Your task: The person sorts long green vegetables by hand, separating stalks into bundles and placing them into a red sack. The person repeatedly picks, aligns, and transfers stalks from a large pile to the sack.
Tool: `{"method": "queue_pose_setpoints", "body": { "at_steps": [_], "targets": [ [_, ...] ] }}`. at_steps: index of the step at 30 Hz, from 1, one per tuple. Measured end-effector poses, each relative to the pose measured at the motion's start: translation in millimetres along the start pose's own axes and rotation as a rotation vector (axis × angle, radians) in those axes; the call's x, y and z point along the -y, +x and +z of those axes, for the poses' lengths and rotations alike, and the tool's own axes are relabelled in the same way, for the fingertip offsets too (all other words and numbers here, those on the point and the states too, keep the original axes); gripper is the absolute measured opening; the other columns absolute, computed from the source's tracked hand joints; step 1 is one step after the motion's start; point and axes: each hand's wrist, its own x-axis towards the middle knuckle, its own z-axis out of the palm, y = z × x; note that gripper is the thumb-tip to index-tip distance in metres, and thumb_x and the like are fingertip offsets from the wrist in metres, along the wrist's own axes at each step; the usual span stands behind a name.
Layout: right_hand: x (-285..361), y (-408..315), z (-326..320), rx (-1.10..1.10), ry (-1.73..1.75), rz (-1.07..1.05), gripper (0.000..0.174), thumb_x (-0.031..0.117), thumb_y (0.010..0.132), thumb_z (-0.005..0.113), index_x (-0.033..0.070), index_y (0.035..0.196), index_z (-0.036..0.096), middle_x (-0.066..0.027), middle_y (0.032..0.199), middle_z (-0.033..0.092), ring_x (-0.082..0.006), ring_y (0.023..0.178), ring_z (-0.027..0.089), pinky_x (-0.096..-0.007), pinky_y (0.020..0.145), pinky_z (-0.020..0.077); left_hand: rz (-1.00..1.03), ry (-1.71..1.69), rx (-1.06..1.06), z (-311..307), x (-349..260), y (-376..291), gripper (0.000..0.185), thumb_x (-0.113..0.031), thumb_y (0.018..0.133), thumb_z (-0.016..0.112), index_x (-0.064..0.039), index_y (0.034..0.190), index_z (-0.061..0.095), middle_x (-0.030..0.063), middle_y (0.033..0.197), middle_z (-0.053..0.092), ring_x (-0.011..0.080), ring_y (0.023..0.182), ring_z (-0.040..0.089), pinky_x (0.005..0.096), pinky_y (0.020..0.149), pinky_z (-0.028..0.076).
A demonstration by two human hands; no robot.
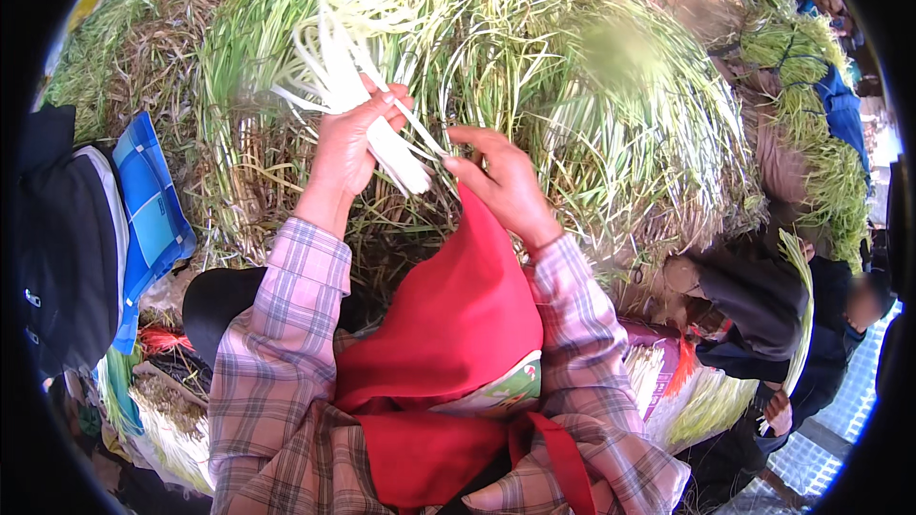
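Note:
My left hand (358, 132) is closed around a bunch of pale, whitish stalks (392, 155), whose upper parts fan out above the fist. To its right, my right hand (494, 175) pinches the end of a thin pale stalk (418, 127) between thumb and fingertip; the stalk runs back up to the left hand. Behind both hands lies a large heap of green, grass-like long-leaved plants (494, 50), with dry brown leaves at its lower edge. A red apron (458, 315) covers my lap, its pointed corner just under the right hand.
A co-worker (809, 343) sits at the right, holding a few long stalks (800, 315). Bundles of pale stalks (708, 408) lie near my right side, others (172, 436) at lower left. A dark jacket or bag (68, 250) and a blue checked cloth (154, 207) are at left.

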Motion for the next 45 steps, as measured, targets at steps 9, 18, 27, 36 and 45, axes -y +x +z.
{"method": "queue_pose_setpoints", "body": {
  "at_steps": [9,18,27,36,45],
  "targets": [
    [-5.3,-4.6,25.9,0.208,1.263,0.623,0.015,0.016,0.087,0.05,0.003,0.088,0.056,0.0,0.071,0.055,-0.0052,0.062,0.049,-0.0179,0.057,0.0412,-0.097,0.066,0.108,-1.0,-3.5,-6.9,0.035,-0.003,0.077,0.057,0.0,0.109,0.044,0.0155,0.098,0.055,0.0245,0.09,0.057,0.0344,0.081,0.047],
    [-9.2,-27.6,8.9,-0.276,1.009,0.568,0.013,0.016,0.088,0.044,0.005,0.083,0.051,-0.002,0.073,0.052,-0.0082,0.061,0.047,-0.0236,0.057,0.041,0.002,-0.064,-0.163,-15.3,8.4,12.7,0.022,-0.002,0.079,0.054,-0.007,0.098,0.045,0.0117,0.099,0.056,0.0206,0.091,0.056,0.0299,0.077,0.045],
    [-71.6,-156.8,-84.1,0.517,-0.529,0.807,0.027,0.024,0.08,0.054,0.003,0.095,0.06,-0.0106,0.082,0.063,-0.0237,0.071,0.06,-0.0342,0.063,0.0463,0.142,-0.164,-0.319,-50.0,-29.3,41.9,0.02,0.0,0.08,0.053,-0.007,0.095,0.043,0.0112,0.1,0.055,0.02,0.095,0.054,0.0309,0.085,0.042],
    [-15.7,-24.7,-1.5,-0.014,-0.269,0.037,0.035,0.027,0.079,0.056,0.008,0.108,0.052,-0.0126,0.117,0.046,-0.0291,0.105,0.044,-0.0372,0.089,0.037,-0.053,0.1,-0.006,10.8,37.3,-3.1,0.029,0.0,0.076,0.057,-0.003,0.102,0.045,0.0116,0.094,0.056,0.0203,0.087,0.057,0.031,0.074,0.048],
    [-45.6,-68.0,23.6,0.165,0.401,0.46,0.02,0.021,0.086,0.047,0.002,0.091,0.051,-0.0143,0.073,0.057,-0.0237,0.067,0.056,-0.0316,0.064,0.0443,0.122,0.017,-0.058,7.0,-24.2,23.7,0.029,0.001,0.075,0.059,0.0,0.1,0.044,0.0198,0.108,0.053,0.0231,0.09,0.058,0.0306,0.078,0.048]
  ]
}}
